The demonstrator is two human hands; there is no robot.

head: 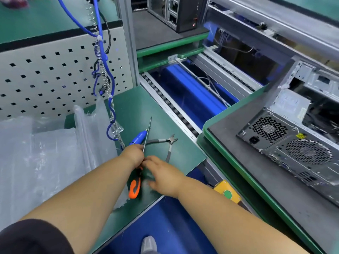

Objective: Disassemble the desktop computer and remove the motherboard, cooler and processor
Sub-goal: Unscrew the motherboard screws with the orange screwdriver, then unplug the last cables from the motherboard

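A green workbench mat (161, 114) is seen from above, with two bare forearms reaching forward over it. The left hand (133, 154) is curled around the shaft of a long screwdriver (145, 149), close to where the shaft meets the orange and black handle; the handle lies toward the body and the thin metal tip points away. The right hand (161, 173) is held just beside the left, fingers spread and relaxed over the mat, gripping nothing; it is slightly blurred. Just beyond the hands, a blue electric screwdriver (138, 138) lies on the mat, attached to a blue cable (102, 57) and a coiled spring cord hanging from above. Grey-handled side cutters (167, 143) lie beside it, handles spread. Clear plastic bags (45, 153) are heaped at the left, in front of a perforated white panel (45, 74). The desktop computer case (300, 136) is found at the right, well apart from the hands, lying on a green-edged pallet (256, 182), its side open and its rear fan grilles facing the viewer. A yellow box with a green button (228, 194) sits below the pallet's edge.
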